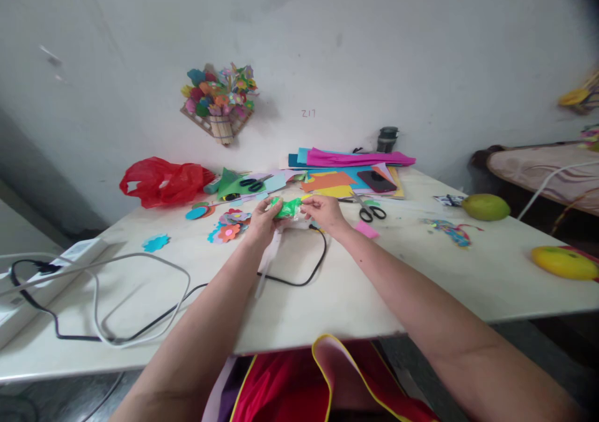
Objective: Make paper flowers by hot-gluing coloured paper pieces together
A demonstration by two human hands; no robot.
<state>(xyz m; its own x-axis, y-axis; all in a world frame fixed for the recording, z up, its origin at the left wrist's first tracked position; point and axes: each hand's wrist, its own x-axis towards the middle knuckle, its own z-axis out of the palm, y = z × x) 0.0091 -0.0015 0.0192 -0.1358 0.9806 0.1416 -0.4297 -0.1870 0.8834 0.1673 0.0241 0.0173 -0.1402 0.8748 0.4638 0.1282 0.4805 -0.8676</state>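
Observation:
Between my two hands is a small bright green piece with a clear, shiny plastic look; I cannot make out its exact kind. My left hand grips its left end with thumb and fingers. My right hand pinches at its right end. Below my left hand a whitish translucent strip slants toward me over the table. A black cord ends just under my right hand, at something mostly hidden. Paper flowers in orange, blue and purple lie left of my hands.
Black-handled scissors lie right of my hands, by a pink paper piece. Coloured sheets, a phone and a second pair of scissors lie behind. A red plastic bag and power strip are left; mangoes right.

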